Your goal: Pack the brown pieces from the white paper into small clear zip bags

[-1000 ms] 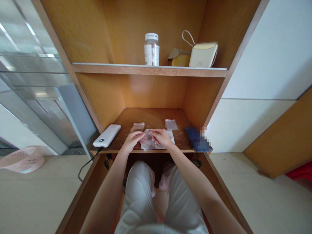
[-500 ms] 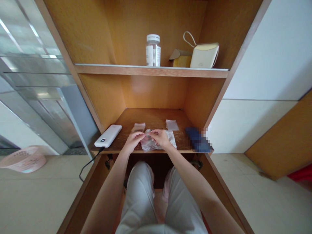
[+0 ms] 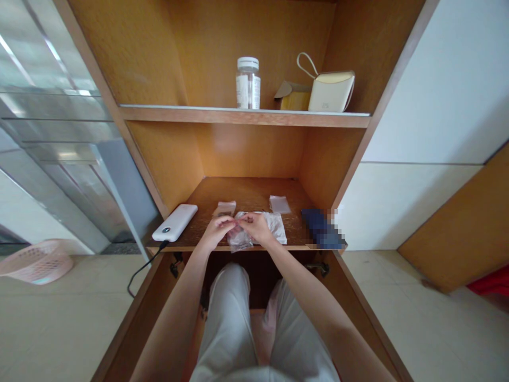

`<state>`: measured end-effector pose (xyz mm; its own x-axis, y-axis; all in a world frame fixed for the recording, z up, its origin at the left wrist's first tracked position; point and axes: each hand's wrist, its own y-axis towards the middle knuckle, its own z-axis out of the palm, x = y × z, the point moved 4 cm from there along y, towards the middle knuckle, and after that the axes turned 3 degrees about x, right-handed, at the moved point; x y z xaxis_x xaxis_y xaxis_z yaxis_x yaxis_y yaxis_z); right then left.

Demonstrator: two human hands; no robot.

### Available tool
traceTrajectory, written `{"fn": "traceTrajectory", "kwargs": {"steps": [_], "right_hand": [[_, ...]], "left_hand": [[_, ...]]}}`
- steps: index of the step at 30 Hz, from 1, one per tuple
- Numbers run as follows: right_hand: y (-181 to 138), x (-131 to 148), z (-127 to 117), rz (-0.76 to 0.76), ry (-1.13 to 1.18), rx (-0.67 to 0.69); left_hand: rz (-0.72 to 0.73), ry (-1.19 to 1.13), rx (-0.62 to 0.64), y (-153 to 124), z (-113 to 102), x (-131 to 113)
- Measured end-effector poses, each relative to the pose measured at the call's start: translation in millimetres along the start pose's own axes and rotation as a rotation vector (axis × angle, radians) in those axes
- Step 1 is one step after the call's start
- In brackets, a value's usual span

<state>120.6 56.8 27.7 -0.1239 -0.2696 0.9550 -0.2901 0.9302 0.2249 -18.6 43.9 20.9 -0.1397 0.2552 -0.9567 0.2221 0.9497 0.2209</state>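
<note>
My left hand (image 3: 216, 229) and my right hand (image 3: 256, 227) meet over the front edge of the wooden shelf (image 3: 246, 196), both pinching a small clear plastic bag (image 3: 238, 237) between their fingertips. The bag hangs crumpled between the two hands. Under and right of my right hand lies a flat heap of clear plastic bags (image 3: 276, 225). Two more small clear bags lie farther back, one on the left (image 3: 226, 207) and one on the right (image 3: 280, 203).
A white power bank (image 3: 175, 222) with a black cable (image 3: 141, 270) lies at the shelf's left front. A dark blue object (image 3: 318, 225), partly pixelated, lies at the right. The upper shelf holds a clear jar (image 3: 247, 83), a cardboard box (image 3: 292, 96) and a cream pouch (image 3: 330, 91). A pink basket (image 3: 34, 260) sits on the floor, left.
My right hand has shifted slightly left toward my left hand, drawing the small bag together between them. The view has barely moved.
</note>
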Motion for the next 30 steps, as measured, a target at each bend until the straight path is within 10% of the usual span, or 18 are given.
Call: {"fn": "traceTrajectory", "kwargs": {"steps": [30], "right_hand": [[-6.6, 6.7, -22.0, 0.023, 0.311, -0.068]], "left_hand": [[-0.028, -0.126, -0.131, -2.3, -1.0, -5.0]]}}
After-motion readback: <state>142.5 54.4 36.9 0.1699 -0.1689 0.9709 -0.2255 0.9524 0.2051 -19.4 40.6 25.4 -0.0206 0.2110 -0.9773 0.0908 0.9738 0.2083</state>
